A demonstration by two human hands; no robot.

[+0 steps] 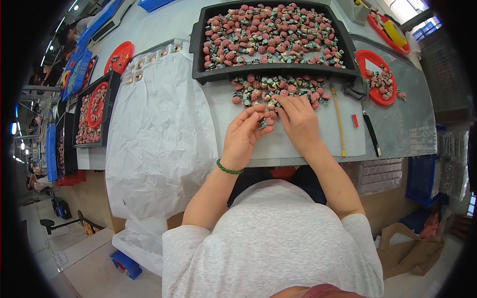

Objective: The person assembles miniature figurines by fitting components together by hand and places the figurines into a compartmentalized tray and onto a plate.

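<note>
the left hand (242, 135) pinches a small pink-and-grey figurine (263, 122) between thumb and fingers, near side of the loose figurine pile (290, 91), while the right hand (301, 120) has its fingertips drawn in at the pile's edge, any grip there being impossible to tell. the held figurine is judged light, rigid and mildly fragile, best taken by its thicker body, sparing small projections; beyond the pile stands a black tray (273, 72) full of similar pieces.

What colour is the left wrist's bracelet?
The bracelet is green; the head view shows it best.
</note>
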